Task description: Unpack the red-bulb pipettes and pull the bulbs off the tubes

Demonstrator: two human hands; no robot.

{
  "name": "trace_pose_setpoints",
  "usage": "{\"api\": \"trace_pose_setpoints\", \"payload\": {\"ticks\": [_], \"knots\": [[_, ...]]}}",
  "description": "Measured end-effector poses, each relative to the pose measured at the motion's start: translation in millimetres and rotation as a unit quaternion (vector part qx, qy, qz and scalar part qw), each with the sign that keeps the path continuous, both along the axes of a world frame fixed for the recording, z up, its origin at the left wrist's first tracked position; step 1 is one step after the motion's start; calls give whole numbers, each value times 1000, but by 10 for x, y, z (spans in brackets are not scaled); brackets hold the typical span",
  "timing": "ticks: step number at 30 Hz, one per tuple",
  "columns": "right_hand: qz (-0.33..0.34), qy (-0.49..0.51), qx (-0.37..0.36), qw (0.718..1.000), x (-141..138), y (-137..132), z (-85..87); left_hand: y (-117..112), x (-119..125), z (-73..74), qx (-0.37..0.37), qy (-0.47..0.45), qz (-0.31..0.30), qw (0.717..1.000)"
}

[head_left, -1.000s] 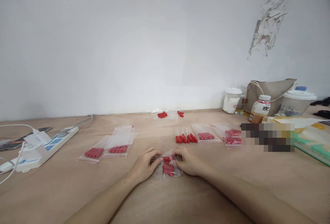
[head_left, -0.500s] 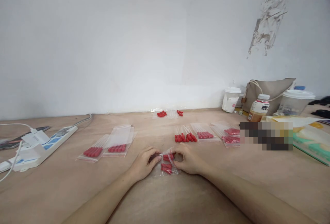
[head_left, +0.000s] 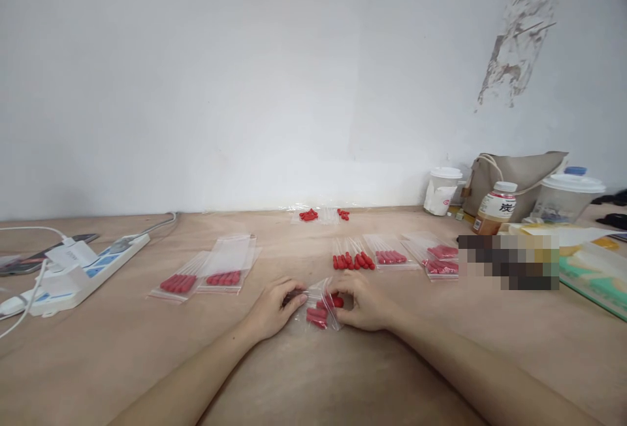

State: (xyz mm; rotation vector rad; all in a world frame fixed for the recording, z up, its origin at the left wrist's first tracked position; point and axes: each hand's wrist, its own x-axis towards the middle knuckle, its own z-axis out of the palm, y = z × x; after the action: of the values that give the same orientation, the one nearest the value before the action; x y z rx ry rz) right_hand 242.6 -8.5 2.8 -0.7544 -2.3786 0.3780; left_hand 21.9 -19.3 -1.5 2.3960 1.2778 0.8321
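A small clear zip bag [head_left: 317, 311] with several red-capped pieces inside lies on the wooden table [head_left: 313, 374] between my hands. My left hand [head_left: 272, 308] pinches the bag's left top edge, fingers curled. My right hand [head_left: 363, 302] grips its right top edge, fingers curled round a red piece. Beyond my hands lie loose red-capped clear tubes [head_left: 353, 260].
Filled bags lie at left [head_left: 215, 269] and at right [head_left: 434, 256]; more red pieces [head_left: 321, 215] sit by the wall. A white power strip [head_left: 78, 272] with cables and a phone is far left. Cups, a bottle [head_left: 494, 207], a beige bag [head_left: 514, 178] and a green-edged board stand right.
Both hands keep hold of the bag and have shifted slightly away from me; the red pieces inside have bunched toward my right fingers.
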Motion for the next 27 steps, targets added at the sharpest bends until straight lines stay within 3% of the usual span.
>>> {"api": "trace_pose_setpoints", "payload": {"ticks": [7, 12, 20, 27], "knots": [[-14, 27, -73, 997, 114, -6, 72, -14, 0, 17, -7, 2, 10, 1000], [11, 34, -100, 994, 149, 26, 45, -9, -8, 16, -2, 3, 7, 1000], [21, 129, -296, 946, 278, 219, -134, -12, -12, 21, -5, 7, 8, 1000], [-12, 158, -308, 938, 495, 324, 16, -11, -66, 30, -17, 14, 21, 1000]]}}
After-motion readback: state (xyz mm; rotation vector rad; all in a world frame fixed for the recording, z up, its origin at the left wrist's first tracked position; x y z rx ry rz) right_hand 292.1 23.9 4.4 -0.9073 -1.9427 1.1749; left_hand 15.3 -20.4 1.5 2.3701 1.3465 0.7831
